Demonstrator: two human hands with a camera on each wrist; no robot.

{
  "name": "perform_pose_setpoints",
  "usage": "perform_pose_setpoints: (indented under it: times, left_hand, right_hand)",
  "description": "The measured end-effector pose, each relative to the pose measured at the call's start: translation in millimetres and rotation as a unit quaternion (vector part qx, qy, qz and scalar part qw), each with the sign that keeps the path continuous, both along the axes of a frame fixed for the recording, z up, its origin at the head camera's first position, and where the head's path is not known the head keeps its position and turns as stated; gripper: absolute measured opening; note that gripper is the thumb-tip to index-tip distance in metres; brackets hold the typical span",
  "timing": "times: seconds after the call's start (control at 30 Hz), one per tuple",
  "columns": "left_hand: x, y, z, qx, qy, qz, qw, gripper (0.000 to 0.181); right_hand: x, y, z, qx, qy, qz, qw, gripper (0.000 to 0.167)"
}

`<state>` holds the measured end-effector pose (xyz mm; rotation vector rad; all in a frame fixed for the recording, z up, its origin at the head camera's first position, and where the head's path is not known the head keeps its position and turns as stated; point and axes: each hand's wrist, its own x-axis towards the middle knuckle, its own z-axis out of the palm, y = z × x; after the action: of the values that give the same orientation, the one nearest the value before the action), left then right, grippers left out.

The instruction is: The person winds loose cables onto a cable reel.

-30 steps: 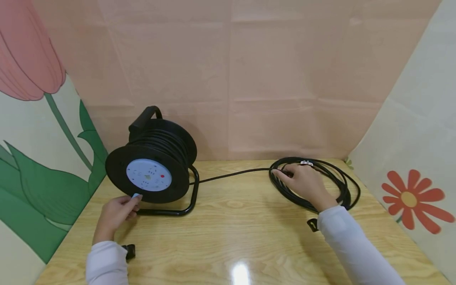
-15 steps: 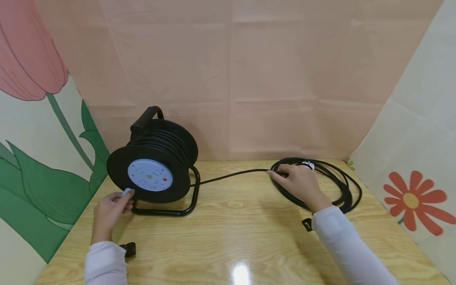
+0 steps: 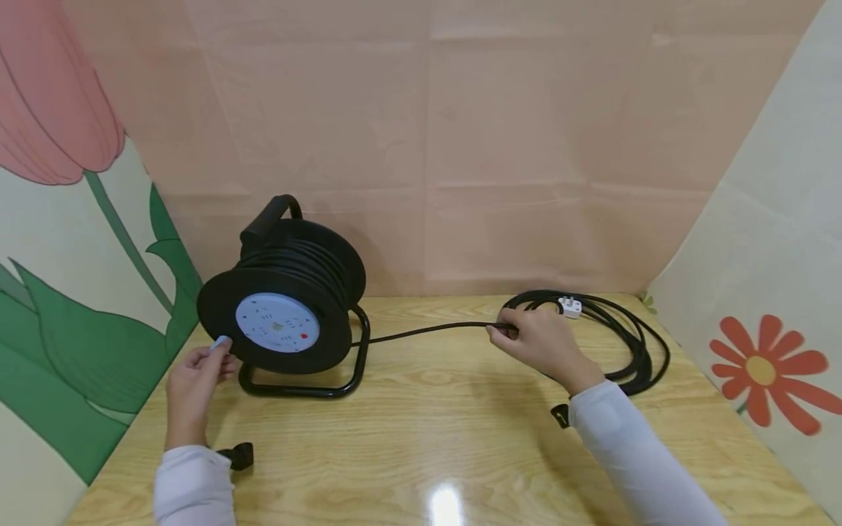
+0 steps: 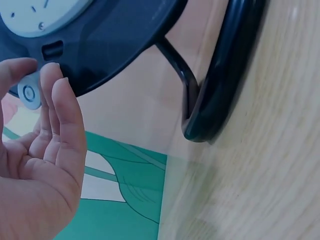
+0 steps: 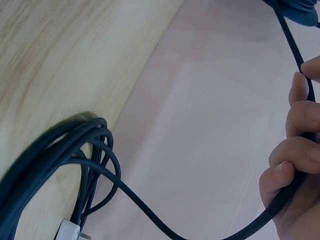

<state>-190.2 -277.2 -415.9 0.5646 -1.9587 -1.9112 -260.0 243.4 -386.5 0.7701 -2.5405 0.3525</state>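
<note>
On the left of the table stands a black cable reel with a pale blue socket plate on its front and cable wound on its drum. My left hand pinches a small light blue crank knob at the lower left of the reel's disc, between thumb and fingers. To the right, my right hand holds the black cable with curled fingers. This cable runs from the reel to the hand, then on to a loose coil lying on the table. A white plug rests on that coil.
The reel rests on a black tube frame and has a carrying handle on top. Behind it rises a pink backdrop. Flower-printed panels border the wooden table on both sides.
My left hand has moved left and slightly up with the knob, and the reel's disc has turned clockwise. My right hand has shifted left with the cable, uncovering more of the plug.
</note>
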Motion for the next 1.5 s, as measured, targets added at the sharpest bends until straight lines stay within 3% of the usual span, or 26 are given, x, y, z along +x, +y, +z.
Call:
perform_pose_setpoints:
  times: [0.3,0.6,0.73,0.87,1.07,1.27,1.4,1.5]
  left_hand:
    - [-0.2,1.7,6.1,0.066,0.03,0.022,0.9971,0.032]
    - [1.6,9.0,14.3,0.123,0.122,0.052,0.9834,0.024]
    - [2.9,11.1,19.1,0.124,0.147,0.05,0.98,0.025]
    - [4.1,11.8,24.3,0.116,0.15,0.053,0.9805,0.029]
    - [6.0,12.4,28.2,0.101,0.148,0.062,0.9819,0.03]
    - [5.9,19.3,34.5,0.118,0.178,0.075,0.9741,0.031]
    - [4.8,29.5,41.0,0.136,0.197,0.099,0.9659,0.035]
    - [4.9,35.0,44.0,0.135,0.202,0.112,0.9635,0.037]
  right_hand:
    - [-3.8,-12,1.0,0.001,0.039,0.016,0.9991,0.019]
    - [-3.5,-24,-4.6,0.029,0.079,-0.062,0.9946,0.036]
    - [-2.8,-29,-3.3,0.021,0.048,-0.053,0.9972,0.038]
    - [-1.8,-33,-2.8,0.026,0.026,-0.048,0.9982,0.038]
    - [0.6,-39,-4.4,0.007,0.003,-0.022,0.9997,0.023]
    - [-1.3,-47,-4.7,0.005,0.038,0.0,0.9993,0.021]
    - [-5.5,-48,-5.7,0.005,0.073,-0.021,0.9971,0.031]
    - [-6.9,-48,-5.8,0.008,0.07,-0.039,0.9968,0.036]
